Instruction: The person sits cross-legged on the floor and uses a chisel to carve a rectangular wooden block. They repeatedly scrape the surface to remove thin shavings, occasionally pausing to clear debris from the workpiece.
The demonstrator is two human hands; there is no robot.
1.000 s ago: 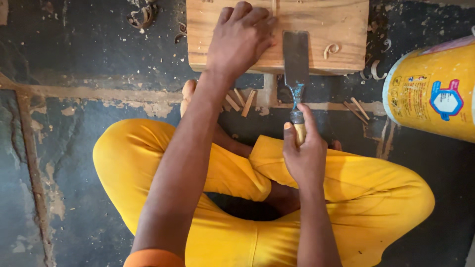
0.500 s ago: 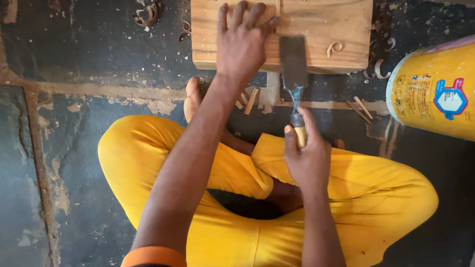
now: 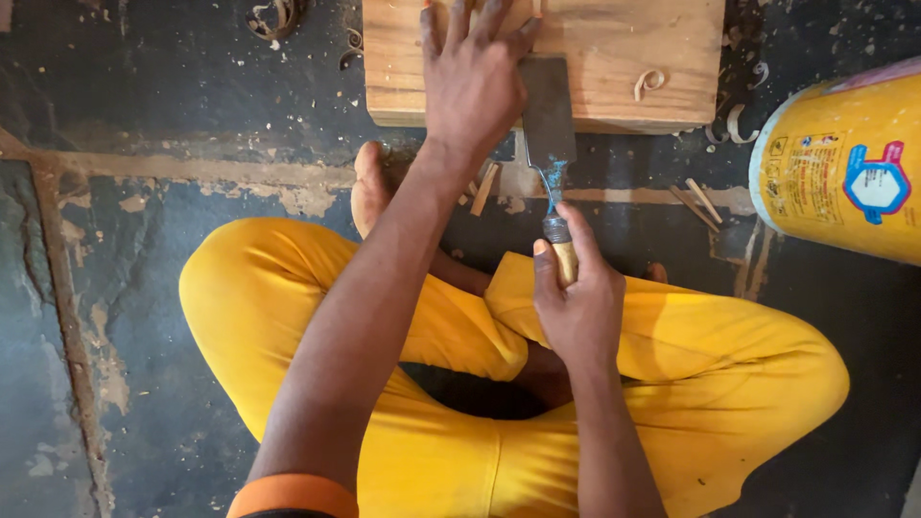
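Chisel (image 3: 549,125) sat upper centre, long axis near vertical, blade pointing up onto wooden block (image 3: 614,48). Right hand (image 3: 574,307) was clamped round its handle; left hand (image 3: 475,82) lay flat, fingers spread, on block beside blade.

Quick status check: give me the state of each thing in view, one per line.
Left hand: flat, fingers spread, pressing on the wooden block.
Right hand: closed round the chisel handle.
Chisel: blade lying flat on the block's near edge.
Wooden block: flat on the floor, one curled shaving on top.
Yellow bucket: lying on its side.
Wood shavings: scattered on the floor.
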